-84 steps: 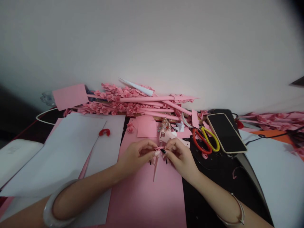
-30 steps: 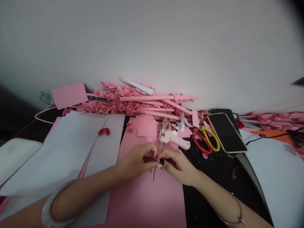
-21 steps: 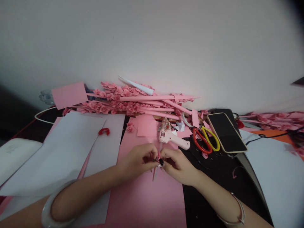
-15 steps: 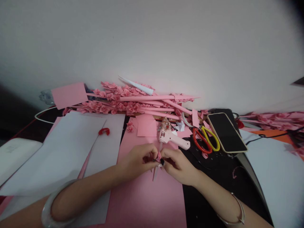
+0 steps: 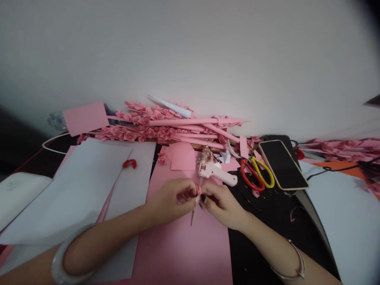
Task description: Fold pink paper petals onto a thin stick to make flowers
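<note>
Small folded pink paper flower (image 5: pixel 198 191) atop a thin rolled pink paper stem (image 5: pixel 194 209), pinched between left hand (image 5: pixel 172 198) and right hand (image 5: pixel 218 202) over the worktop's middle, near pink glue gun (image 5: pixel 215 172). Likely mid-shaping; next, steady fingertip pressure.

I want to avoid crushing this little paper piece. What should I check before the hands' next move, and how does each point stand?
1. Both hands grip the piece: ok. The left hand and right hand pinch the small pink paper flower from either side.
2. Paper stem free: ok, it hangs below the fingers over the pink sheet.
3. Glue gun within reach: ok, lying just beyond the hands.
4. Glue gun nozzle away from fingers: cannot tell.
5. Scissors clear of hands: ok, off to the right beside the phone.
</note>
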`<state>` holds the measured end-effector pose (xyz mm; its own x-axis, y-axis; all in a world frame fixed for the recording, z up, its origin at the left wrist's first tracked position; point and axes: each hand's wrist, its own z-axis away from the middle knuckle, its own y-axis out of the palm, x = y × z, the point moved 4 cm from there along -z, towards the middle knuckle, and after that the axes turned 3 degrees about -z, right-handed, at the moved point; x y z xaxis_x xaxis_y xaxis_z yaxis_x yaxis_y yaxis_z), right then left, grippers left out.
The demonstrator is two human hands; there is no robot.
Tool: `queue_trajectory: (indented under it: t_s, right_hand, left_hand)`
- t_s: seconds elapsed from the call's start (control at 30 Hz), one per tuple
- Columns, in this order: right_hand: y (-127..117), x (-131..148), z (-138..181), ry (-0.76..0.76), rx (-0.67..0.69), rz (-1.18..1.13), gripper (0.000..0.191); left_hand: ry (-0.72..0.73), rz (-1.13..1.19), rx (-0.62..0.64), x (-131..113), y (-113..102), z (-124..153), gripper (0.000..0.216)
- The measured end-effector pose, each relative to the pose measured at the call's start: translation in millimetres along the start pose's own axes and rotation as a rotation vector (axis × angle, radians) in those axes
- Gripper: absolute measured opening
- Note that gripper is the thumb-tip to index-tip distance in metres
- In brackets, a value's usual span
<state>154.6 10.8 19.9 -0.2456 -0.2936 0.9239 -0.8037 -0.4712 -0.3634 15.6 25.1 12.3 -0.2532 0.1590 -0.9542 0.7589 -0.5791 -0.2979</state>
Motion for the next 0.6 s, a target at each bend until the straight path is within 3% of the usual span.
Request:
queue_trajectory:
  t_s: [0.6]
  right_hand:
    - [1.1,-2.0,1.4,0.009,-0.012,0.105,0.015]
  left_hand:
    - [-0.013,-0.115,0.01,0.2,-1.2,-0.1,0.006]
